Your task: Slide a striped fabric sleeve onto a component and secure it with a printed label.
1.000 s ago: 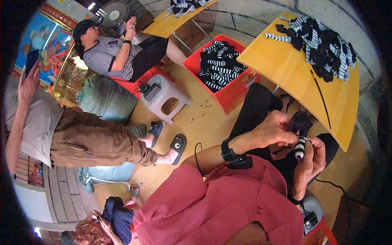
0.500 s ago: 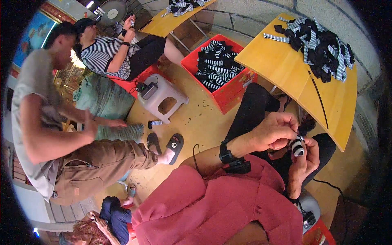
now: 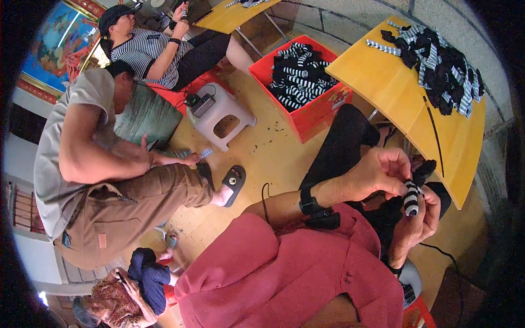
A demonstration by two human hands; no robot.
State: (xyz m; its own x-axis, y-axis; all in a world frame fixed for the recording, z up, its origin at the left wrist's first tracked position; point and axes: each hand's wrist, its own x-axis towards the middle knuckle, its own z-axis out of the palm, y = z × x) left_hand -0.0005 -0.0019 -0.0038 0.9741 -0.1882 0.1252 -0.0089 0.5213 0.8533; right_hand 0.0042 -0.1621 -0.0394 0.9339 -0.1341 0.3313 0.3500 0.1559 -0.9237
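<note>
Both hands hold a small black-and-white striped knitted tube (image 3: 411, 199) with a dark, fuzzy end pointing up. My left hand (image 3: 383, 170), with a black band at its wrist, pinches the tube's upper part between thumb and fingertips. From below, the fingers of my right hand (image 3: 424, 216) are wrapped around its lower side. A yellow table (image 3: 383, 71) beside my hands bears a heap of loose black and grey-striped knitted pieces (image 3: 437, 68). A thin black rod (image 3: 433, 134) lies near its edge.
Beyond my knee stands a red box (image 3: 306, 123) filled with striped tubes. A grey plastic stool (image 3: 229, 117) carries a small black device. At left a person (image 3: 93, 126) bends low; another (image 3: 153, 60) sits behind, and a third (image 3: 123, 295) sits lower left.
My hands have shifted slightly, and the striped tube now shows more of its length. The nearby person at left has bent down and reached the striped piece that lay on the floor.
</note>
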